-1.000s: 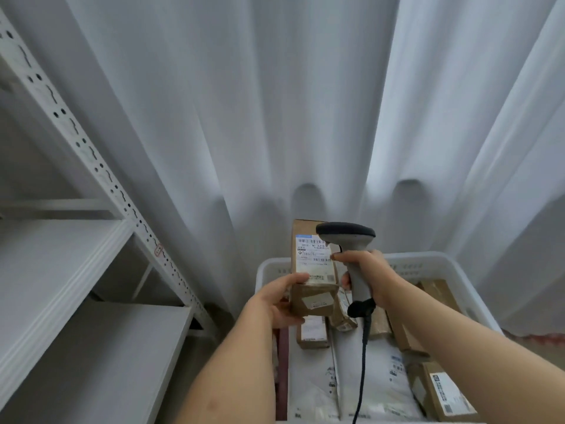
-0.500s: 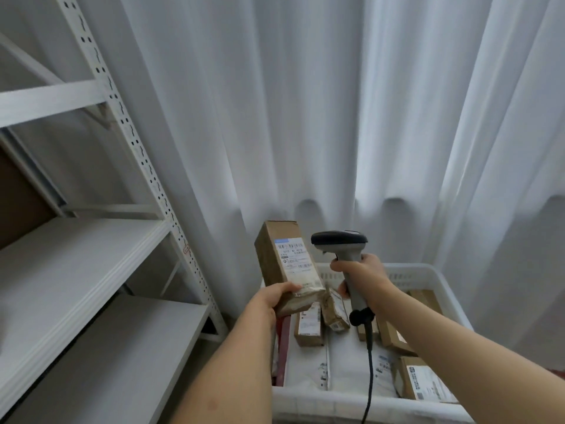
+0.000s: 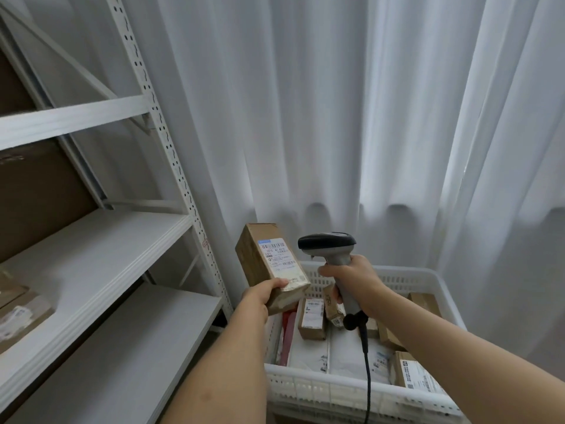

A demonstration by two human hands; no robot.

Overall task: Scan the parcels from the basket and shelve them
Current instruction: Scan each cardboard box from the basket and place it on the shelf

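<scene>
Both your hands are busy: your left hand (image 3: pixel 265 293) grips the brown cardboard parcel (image 3: pixel 270 261) above the white plastic basket (image 3: pixel 360 393), label turned toward the grey handheld scanner (image 3: pixel 331 255) clasped in your right hand (image 3: pixel 354 280), apparently for scanning.

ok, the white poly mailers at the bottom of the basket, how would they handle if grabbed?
The white poly mailers lie flat under small cartons, so probably floppy and would sag if lifted by one edge. Their smooth film looks slippery. Likely light, though the contents are hidden.
</scene>
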